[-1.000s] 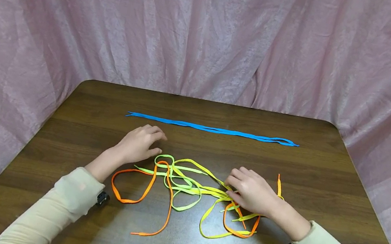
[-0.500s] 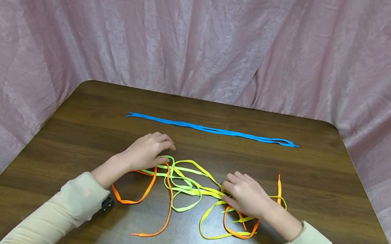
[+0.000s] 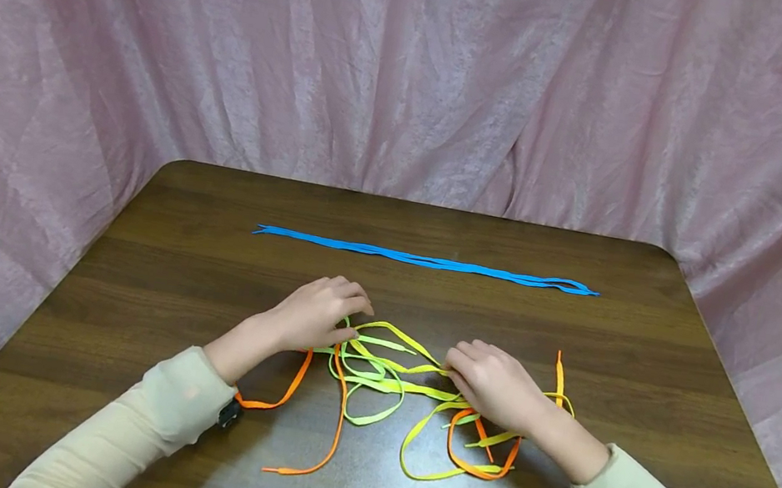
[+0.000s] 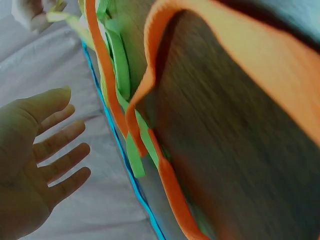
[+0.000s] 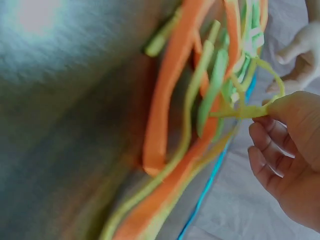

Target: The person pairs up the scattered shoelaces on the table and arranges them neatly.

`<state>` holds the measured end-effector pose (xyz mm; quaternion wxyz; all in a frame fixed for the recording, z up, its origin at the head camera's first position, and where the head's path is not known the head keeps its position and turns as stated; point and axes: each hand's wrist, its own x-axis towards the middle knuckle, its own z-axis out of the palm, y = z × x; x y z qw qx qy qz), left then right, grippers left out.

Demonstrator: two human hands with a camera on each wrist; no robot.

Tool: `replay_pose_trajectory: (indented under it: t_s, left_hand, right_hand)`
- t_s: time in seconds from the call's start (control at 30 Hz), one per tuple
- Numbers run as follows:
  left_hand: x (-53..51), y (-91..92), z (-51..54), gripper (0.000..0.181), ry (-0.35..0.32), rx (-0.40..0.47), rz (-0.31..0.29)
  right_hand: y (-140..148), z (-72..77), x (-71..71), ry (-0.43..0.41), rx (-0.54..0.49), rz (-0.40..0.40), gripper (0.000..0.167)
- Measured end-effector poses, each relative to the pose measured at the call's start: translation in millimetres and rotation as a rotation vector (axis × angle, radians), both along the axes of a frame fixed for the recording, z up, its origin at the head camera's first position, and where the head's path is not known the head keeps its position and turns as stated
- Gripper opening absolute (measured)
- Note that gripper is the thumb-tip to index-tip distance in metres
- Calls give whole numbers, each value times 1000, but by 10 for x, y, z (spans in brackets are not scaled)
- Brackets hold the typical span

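Note:
A tangle of flat shoelaces lies mid-table in the head view. It holds a yellow shoelace, a light green shoelace and an orange shoelace. My right hand is at the tangle's right part; in the right wrist view its thumb and index finger pinch the yellow shoelace. Over the tangle's left end is my left hand. The left wrist view shows this hand with its fingers spread and nothing in them, apart from the laces.
A blue shoelace, doubled and laid out straight, stretches across the far part of the brown wooden table. Orange and yellow lace ends spread toward the near side and right. A pink curtain hangs behind the table.
My left hand has moved to the right and slightly nearer, over the tangle's left end. My right hand has shifted a little to the left. The blue shoelace has stayed put.

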<state>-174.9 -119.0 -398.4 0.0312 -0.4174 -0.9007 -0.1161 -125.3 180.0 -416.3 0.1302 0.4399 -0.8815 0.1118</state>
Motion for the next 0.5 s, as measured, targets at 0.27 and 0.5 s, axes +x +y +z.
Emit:
replay_pose_trajectory:
  t_s: [0.27, 0.5]
  left_hand:
    - [29, 179, -29, 29, 11, -40, -76]
    - [86, 361, -51, 29, 20, -101, -165]
  right_hand:
    - [39, 150, -62, -29, -126, -40, 15]
    - [78, 206, -116, -12, -185, -77, 15]
